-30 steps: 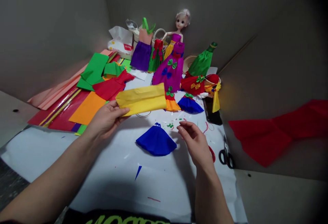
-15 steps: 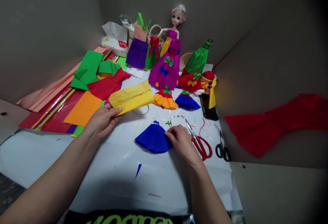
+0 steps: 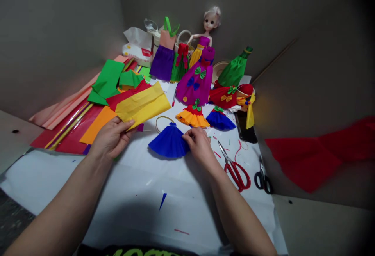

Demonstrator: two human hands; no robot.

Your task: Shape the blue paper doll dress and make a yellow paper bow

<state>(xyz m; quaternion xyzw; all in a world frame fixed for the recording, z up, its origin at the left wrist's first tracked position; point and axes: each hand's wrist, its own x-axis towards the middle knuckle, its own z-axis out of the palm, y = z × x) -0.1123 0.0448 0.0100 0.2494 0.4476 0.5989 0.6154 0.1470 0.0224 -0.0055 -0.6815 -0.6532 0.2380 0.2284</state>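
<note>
My left hand [image 3: 115, 137] is closed on a folded piece of yellow crepe paper [image 3: 143, 105], its thumb on top near the lower left corner. My right hand [image 3: 199, 143] pinches the right edge of a blue crepe paper skirt [image 3: 170, 142], which fans out toward me from a narrow gathered top. Just behind the skirt's top shows a thin ring [image 3: 158, 122]. To the right of my right hand lie red-handled scissors [image 3: 238, 172] with the blades partly apart.
Coloured crepe paper sheets [image 3: 107, 80] pile up at the left. At the back stand a doll [image 3: 210, 22], a purple paper dress [image 3: 191, 86] and a green-wrapped bottle [image 3: 234, 70]. Black scissors [image 3: 263, 180] and a phone [image 3: 245, 129] lie along the right edge.
My right hand has moved the blue skirt away from me and slightly left, closer to the ring. The yellow paper stays in my left hand. The whole view has shifted a little.
</note>
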